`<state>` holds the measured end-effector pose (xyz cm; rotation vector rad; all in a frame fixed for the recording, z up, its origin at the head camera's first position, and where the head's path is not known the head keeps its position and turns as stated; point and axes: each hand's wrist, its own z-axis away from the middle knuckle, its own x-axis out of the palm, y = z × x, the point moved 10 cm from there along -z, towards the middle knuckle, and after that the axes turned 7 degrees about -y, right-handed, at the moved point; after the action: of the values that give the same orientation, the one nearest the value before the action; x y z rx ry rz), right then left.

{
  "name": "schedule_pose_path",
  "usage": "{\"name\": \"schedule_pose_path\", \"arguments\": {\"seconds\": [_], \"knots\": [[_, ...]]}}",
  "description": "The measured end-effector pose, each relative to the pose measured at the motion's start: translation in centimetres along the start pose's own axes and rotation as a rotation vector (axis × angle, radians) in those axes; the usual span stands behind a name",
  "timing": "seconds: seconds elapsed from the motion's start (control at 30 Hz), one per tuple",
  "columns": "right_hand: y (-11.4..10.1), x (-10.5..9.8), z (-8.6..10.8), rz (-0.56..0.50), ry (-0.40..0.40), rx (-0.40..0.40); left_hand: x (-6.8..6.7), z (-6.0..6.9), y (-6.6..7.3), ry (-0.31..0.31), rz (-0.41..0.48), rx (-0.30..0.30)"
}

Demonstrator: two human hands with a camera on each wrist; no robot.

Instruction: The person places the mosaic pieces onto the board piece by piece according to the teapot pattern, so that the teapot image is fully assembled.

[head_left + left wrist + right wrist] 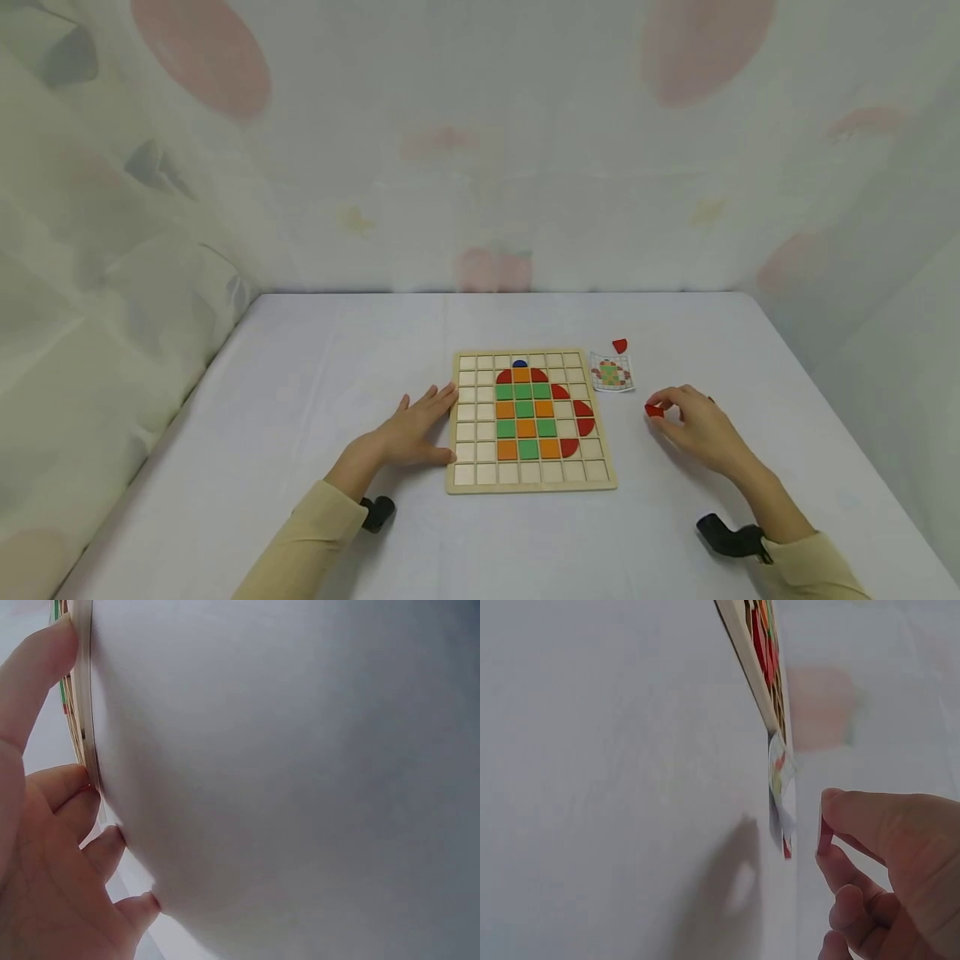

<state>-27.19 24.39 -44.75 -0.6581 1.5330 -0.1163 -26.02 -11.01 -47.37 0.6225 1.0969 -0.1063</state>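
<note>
A wooden grid board (474, 477) lies on the table, its cells partly filled with orange and green square tiles, red quarter-round tiles and a blue piece at the top. My left hand (411, 432) rests at the board's left edge, thumb and fingertips touching its rim, as the left wrist view also shows. To the right of the board, my right hand (701, 429) pinches a red tile (654, 411) between thumb and finger. In the right wrist view that tile (825, 834) appears edge-on, held above the table.
Beside the board's upper right corner lies a small pattern card (612, 372) with a coloured picture. Just beyond it is a loose red tile (619, 345). A white cloth covers the table (345, 350), and patterned fabric hangs behind and at the sides.
</note>
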Motion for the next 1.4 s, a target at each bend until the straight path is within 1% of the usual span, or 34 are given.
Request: {"name": "schedule_pose_path", "arguments": {"seconds": [0.23,0.53,0.7,0.87,1.1,1.3,1.4], "knots": [[-2.6,2.0,-1.6,-0.052,-0.032,-0.067,-0.2,0.1,0.0,0.002,-0.002,0.002],[-7.0,3.9,-3.1,-0.095,-0.067,-0.161,-0.5,0.0,0.2,0.003,-0.014,0.008],[-9.0,4.6,-3.7,-0.098,-0.079,-0.189,-0.5,0.1,0.2,0.007,-0.019,0.016],[-10.9,5.3,-4.3,-0.114,-0.078,-0.206,-0.5,0.1,0.2,0.004,-0.016,0.009],[-14.4,6.7,-5.1,-0.105,-0.076,-0.289,-0.3,0.1,0.2,-0.001,-0.012,-0.008],[-16.7,8.1,-5.6,-0.128,-0.105,-0.307,-0.4,0.1,0.4,0.008,-0.002,0.0],[-17.6,8.7,-5.9,-0.104,-0.1,-0.317,-0.4,0.1,0.4,0.006,-0.006,-0.002]]}}
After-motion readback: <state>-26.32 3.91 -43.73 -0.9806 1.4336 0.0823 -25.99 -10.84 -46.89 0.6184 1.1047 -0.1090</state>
